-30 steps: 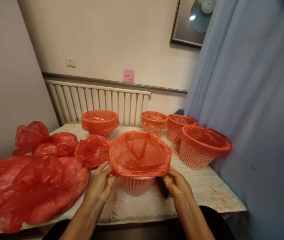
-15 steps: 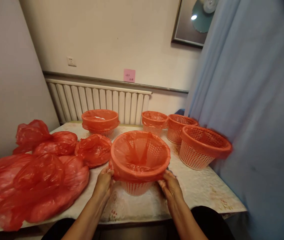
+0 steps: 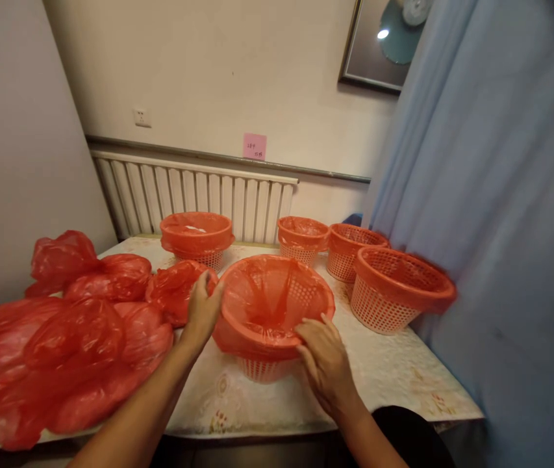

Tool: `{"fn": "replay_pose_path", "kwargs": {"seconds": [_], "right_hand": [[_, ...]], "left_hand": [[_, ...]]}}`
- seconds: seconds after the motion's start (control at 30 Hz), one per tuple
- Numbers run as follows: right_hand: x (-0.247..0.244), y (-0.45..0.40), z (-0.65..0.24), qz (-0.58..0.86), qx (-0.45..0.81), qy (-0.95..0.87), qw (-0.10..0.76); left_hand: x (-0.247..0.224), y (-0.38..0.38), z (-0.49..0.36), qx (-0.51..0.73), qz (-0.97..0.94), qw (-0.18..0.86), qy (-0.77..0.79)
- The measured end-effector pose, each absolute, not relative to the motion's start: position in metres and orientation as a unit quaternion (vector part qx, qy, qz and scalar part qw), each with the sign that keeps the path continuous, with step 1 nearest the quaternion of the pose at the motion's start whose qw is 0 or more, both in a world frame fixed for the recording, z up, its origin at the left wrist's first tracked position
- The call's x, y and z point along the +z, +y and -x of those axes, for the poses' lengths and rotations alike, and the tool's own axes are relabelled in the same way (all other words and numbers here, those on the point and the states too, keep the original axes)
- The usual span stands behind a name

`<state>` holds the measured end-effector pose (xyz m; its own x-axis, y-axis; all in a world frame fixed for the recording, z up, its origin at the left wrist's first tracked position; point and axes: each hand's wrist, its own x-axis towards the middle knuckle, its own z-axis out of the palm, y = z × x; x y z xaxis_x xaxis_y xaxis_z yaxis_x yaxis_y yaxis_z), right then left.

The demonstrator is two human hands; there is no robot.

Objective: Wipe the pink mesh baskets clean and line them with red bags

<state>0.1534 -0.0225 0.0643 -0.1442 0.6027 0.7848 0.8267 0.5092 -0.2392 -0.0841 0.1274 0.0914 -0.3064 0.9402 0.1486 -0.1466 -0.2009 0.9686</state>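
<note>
In front of me on the table stands a round plastic basket (image 3: 263,369) with a lattice wall. A thin red plastic bag (image 3: 257,305) lines it and is folded out over its rim. My right hand (image 3: 326,361) grips the front right of the rim, fingers over the edge and thumb outside. My left hand (image 3: 202,311) is raised beside the left rim, fingers apart and seemingly holding nothing. Behind the left hand lies a crumpled red bag (image 3: 172,292).
A heap of red plastic bags (image 3: 72,364) covers the table's left side. Lined baskets stand behind: one back left (image 3: 196,234), one back middle (image 3: 301,240), two at right (image 3: 349,257), (image 3: 388,305). A blue curtain (image 3: 501,227) hangs along the right edge.
Both hands have come up from under the folded bag edge. The left has risen beside the left rim; the right now has its fingers over the front right rim. The basket stays in place.
</note>
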Motion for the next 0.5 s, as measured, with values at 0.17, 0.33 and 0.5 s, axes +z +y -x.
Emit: {"fn": "replay_pose_path", "kwargs": {"seconds": [0.17,0.33,0.5], "right_hand": [[0.053,-0.033,-0.141,0.479,-0.134,-0.775,0.390],[0.042,-0.074,-0.155,0.451,-0.102,-0.809,0.363],[0.065,-0.106,-0.187,0.500,0.009,-0.812,0.302]], "left_hand": [[0.102,0.130,0.063,0.598,-0.480,0.435,0.472],[0.101,0.093,0.057,0.595,-0.496,0.446,0.449],[0.110,0.033,0.045,0.603,-0.496,0.448,0.435]]}}
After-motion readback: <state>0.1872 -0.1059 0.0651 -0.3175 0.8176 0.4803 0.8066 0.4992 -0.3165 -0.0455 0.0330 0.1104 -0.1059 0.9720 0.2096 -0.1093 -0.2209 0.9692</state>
